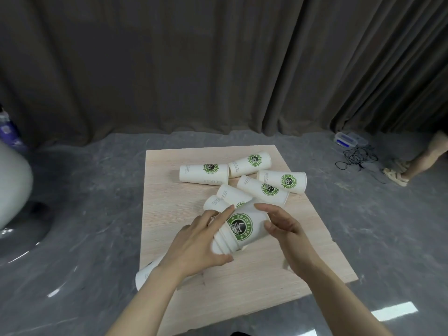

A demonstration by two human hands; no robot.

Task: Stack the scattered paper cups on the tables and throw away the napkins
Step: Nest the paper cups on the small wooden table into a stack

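Left hand (196, 243): grasping the nested stack (238, 230), fingers curled round its rims.
Right hand (283, 226): fingers curved against the stack's right side.
Counter (242, 287): six loose cups (204, 174) lying far.

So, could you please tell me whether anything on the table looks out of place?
Six loose cups lie on their sides. Another cup pokes over the table's near-left edge under the left forearm, looking liable to fall.
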